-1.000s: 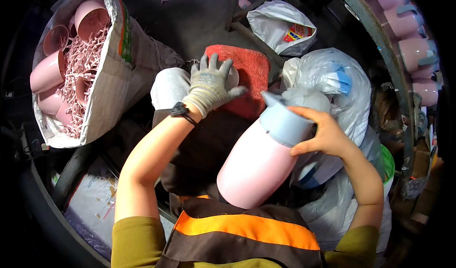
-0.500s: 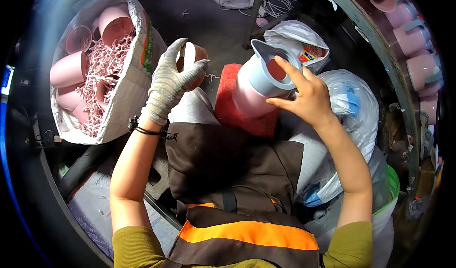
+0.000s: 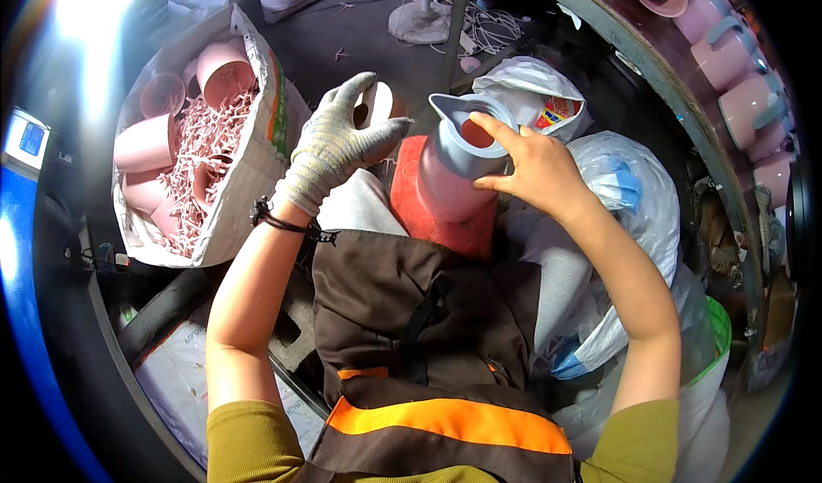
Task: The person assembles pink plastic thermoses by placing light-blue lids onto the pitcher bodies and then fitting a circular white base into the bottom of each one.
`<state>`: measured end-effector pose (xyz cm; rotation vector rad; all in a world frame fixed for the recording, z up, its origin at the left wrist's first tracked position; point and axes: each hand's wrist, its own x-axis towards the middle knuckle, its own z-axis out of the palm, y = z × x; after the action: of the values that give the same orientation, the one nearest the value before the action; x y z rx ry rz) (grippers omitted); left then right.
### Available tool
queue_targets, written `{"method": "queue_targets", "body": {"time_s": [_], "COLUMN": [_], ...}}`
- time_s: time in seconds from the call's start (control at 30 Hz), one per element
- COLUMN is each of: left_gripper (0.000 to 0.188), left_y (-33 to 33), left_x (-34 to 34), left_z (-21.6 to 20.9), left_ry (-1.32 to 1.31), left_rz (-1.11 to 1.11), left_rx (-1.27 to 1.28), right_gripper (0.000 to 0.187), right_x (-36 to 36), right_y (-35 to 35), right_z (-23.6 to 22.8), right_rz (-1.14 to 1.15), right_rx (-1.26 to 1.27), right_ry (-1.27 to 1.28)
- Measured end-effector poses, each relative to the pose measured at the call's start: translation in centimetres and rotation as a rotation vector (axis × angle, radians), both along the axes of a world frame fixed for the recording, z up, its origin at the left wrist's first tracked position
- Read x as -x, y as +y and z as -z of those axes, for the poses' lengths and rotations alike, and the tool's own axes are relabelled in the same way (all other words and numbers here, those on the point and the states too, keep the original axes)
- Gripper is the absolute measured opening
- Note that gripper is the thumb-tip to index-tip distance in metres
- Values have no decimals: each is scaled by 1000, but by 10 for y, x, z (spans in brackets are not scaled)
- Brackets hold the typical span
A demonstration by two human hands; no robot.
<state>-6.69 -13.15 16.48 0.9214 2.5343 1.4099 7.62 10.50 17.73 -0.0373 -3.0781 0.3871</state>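
My left hand [image 3: 342,136], in a pale knitted glove, is closed round a pale ring-like piece [image 3: 384,103] with a dark opening. What exactly this piece is I cannot make out. A pitcher [image 3: 452,178] with a pink body and a light grey-blue spouted collar [image 3: 457,147] stands tilted to its left of my right hand. My bare right hand [image 3: 531,162] grips that collar, thumb at its side and fingers over the top rim. The pitcher rests on a red pad [image 3: 409,170] between my knees. Its underside is hidden.
At left a white woven sack [image 3: 235,217] holds pink cups and many small pink pieces [image 3: 199,140]. Plastic bags [image 3: 629,175] lie at right. Several pink pitchers [image 3: 717,59] line the shelf at upper right. A stand base [image 3: 419,25] and cables [image 3: 492,29] lie ahead.
My left hand and its ring-like piece have moved right, closer to the pitcher. The pitcher and my right hand keep nearly the same pose. The whole view has shifted slightly.
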Motion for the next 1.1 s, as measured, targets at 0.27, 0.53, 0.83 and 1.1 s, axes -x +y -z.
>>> {"method": "queue_targets", "body": {"time_s": [0.27,0.53,0.83,1.1], "left_gripper": [83,85,87,83], "left_y": [-2,52,60,71], "left_x": [-4,14,16,-27], "left_z": [54,145,154,153], "left_ry": [-118,-53,-88,340], "left_rz": [-142,-171,-131,146], "left_rx": [208,380,371,500], "right_gripper": [85,88,87,103], "right_x": [-4,-9,-8,-97], "right_y": [10,14,7,31], "right_z": [22,15,23,4], "right_rz": [-36,-121,-76,270], "right_rx": [153,155,219,907], "right_ry": [163,186,204,65]}}
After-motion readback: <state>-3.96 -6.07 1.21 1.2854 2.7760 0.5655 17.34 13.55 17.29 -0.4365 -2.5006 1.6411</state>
